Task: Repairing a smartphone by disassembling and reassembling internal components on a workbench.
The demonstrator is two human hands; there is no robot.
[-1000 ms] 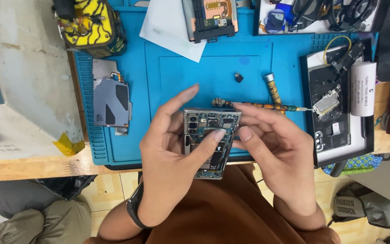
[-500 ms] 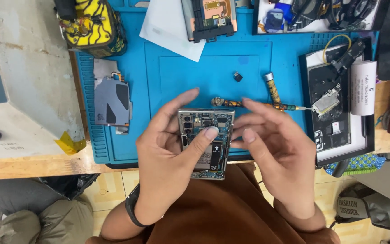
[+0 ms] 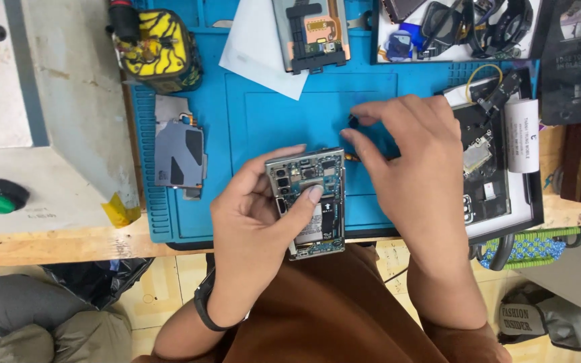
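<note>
My left hand [image 3: 260, 222] holds an opened phone body [image 3: 308, 202] with its circuit board and metal frame exposed, thumb pressed on its middle. It sits over the near edge of the blue work mat [image 3: 270, 117]. My right hand [image 3: 411, 161] is off the phone and stretched over the mat, index finger and thumb pinched at a small dark part [image 3: 353, 122]. The hand hides the tweezers that lay there.
A grey shield plate [image 3: 178, 153] lies left on the mat. A yellow-black device [image 3: 156, 48] stands at the back left, white paper [image 3: 260, 47] and a phone panel [image 3: 311, 32] at the back. A black tray [image 3: 499, 168] with parts sits right.
My right hand has let go of the phone and moved forward and right onto the mat, to the small dark part. The left hand alone keeps the phone.
</note>
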